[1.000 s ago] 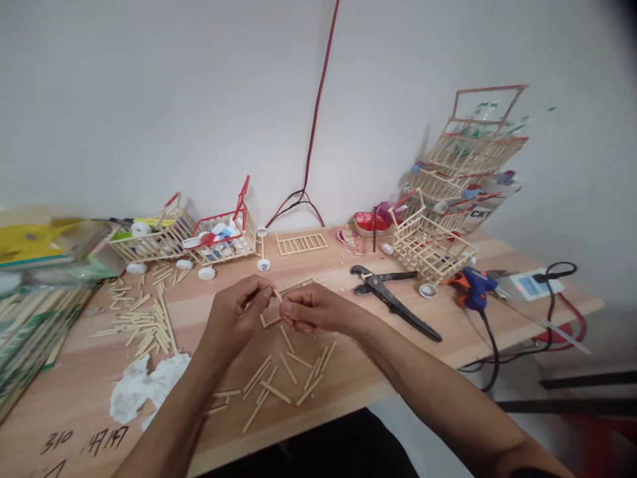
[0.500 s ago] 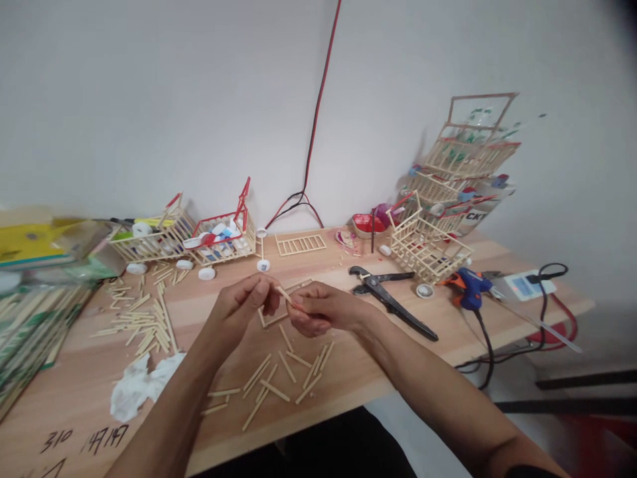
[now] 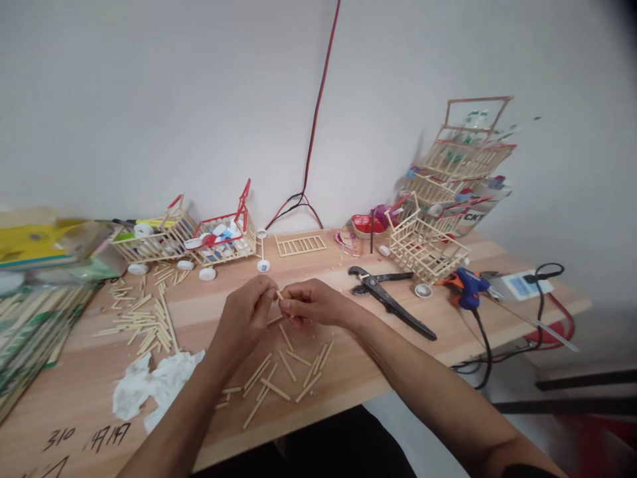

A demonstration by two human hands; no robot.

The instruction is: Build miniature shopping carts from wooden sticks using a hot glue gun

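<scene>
A short wooden stick (image 3: 279, 296) is held above the middle of the bench (image 3: 348, 378), well in from the front edge. The left hand (image 3: 249, 307) has thumb and fingers pinched on its far end, while the right hand (image 3: 312, 302) clamps the near end between thumb and fingertips; the hands are close together, and only a little of the stick shows between them. Just beneath them lies a stick frame (image 3: 275, 320), mostly hidden. Loose cut sticks (image 3: 275, 390) are scattered between the hands and the front edge, some crossing one another. Behind the hands, near the back edge, a ladder-shaped panel (image 3: 301, 251) lies flat beside an axle with white wheels (image 3: 263, 265). To the right, black-handled cutters (image 3: 391, 302) lie with their handles spread; beyond them stand a small stick cart (image 3: 428, 245) and, toward the back right corner, a tall stack of stick baskets (image 3: 468, 159). A blue and orange glue gun (image 3: 468, 289) sits toward the bench's right end. Left of the axle, a red-rimmed cart (image 3: 226, 240) full of bottle caps stands along the back edge. A heap of short sticks (image 3: 146, 325) and a crumpled white tissue (image 3: 162, 382) lie to the left, and long wrapped sticks (image 3: 40, 338) lie farther left.
</scene>
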